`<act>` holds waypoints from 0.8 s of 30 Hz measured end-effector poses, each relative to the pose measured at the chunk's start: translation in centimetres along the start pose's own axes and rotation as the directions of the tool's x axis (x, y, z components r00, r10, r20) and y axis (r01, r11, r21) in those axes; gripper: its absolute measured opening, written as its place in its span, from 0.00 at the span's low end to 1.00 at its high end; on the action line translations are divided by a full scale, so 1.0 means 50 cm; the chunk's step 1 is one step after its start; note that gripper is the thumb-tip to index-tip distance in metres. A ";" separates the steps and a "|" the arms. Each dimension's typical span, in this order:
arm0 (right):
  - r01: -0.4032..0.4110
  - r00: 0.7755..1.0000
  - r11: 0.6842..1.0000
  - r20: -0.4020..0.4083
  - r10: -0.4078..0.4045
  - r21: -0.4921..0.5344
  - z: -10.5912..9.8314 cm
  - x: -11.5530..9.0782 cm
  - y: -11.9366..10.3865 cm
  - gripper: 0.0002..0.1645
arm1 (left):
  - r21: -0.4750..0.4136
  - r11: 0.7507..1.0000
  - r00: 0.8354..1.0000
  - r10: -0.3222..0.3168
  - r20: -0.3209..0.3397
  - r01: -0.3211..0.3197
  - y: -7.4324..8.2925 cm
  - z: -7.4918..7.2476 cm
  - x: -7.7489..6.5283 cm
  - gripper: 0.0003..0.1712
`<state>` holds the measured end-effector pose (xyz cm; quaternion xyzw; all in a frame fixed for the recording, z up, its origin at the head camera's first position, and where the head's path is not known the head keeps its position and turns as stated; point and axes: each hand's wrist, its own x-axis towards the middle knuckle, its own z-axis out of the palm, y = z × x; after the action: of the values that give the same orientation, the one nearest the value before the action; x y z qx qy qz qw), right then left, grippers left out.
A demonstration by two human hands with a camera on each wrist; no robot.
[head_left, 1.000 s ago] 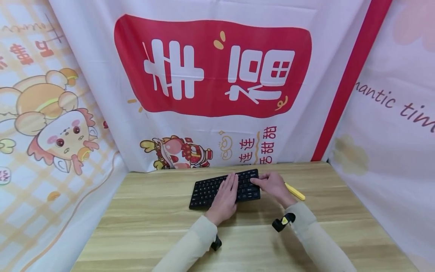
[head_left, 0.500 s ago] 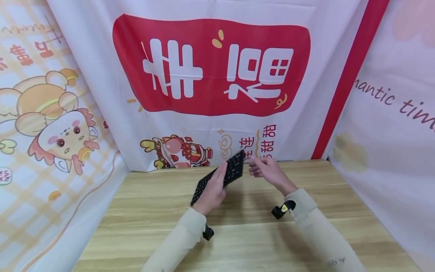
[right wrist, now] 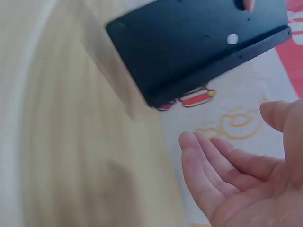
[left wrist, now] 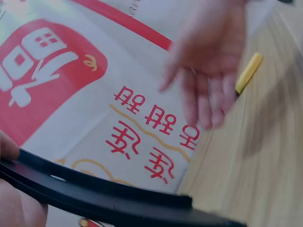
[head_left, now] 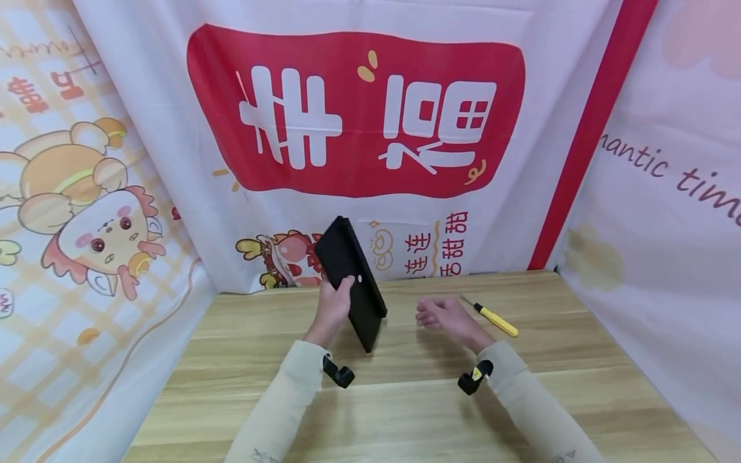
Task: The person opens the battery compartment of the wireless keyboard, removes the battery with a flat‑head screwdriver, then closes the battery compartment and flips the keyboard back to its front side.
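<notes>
A black keyboard (head_left: 356,292) is held up on edge above the table, its plain back turned to the right. My left hand (head_left: 334,307) grips it by the middle, with the thumb on the back and the fingers hidden behind it. In the right wrist view the back of the keyboard (right wrist: 189,47) shows a small white round spot near its raised ridge. To the right, my right hand (head_left: 446,318) hovers apart from the keyboard, palm turned inward and fingers relaxed, holding nothing. Its palm and fingers show in the left wrist view (left wrist: 208,71).
A screwdriver (head_left: 496,320) with a yellow handle lies on the wooden table (head_left: 405,411), just beyond my right hand. Printed cloth (head_left: 370,212) hangs behind the table's back edge and along both sides.
My left hand has lifted the keyboard off the table and turned it on edge, so its back shows. My right hand has let go of its right end and drawn away.
</notes>
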<state>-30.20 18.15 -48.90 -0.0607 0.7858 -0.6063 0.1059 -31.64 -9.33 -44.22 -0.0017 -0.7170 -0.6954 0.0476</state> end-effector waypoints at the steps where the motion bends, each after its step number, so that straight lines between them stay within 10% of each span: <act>1: -0.002 1.000 1.000 0.003 0.002 0.013 0.008 0.001 0.012 0.31 | -0.058 0.998 0.999 -0.035 -0.014 0.034 -0.002 0.000 0.000 0.33; 5: -0.039 0.999 0.997 0.001 0.039 0.073 0.049 0.003 0.051 0.31 | -0.326 0.943 0.994 -0.090 -0.060 0.066 -0.026 0.004 -0.004 0.35; 13: -0.106 0.994 0.937 0.025 0.103 0.333 0.118 -0.006 0.095 0.28 | -0.743 0.669 0.985 -0.117 -0.124 -0.014 -0.090 0.024 -0.031 0.38; 20: -0.083 0.996 0.790 0.030 0.082 0.607 0.119 0.002 0.104 0.14 | -0.787 0.617 0.976 -0.173 -0.130 0.004 -0.105 0.023 -0.035 0.40; 24: -0.058 0.994 0.770 -0.035 0.104 0.635 0.093 0.005 0.092 0.07 | -0.792 0.610 0.988 -0.124 -0.092 0.003 -0.097 0.005 -0.030 0.47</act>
<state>-29.18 14.88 -54.51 0.0333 0.5411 -0.8318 0.1191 -30.50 -9.13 -49.16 0.0509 -0.3323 -0.9395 0.0663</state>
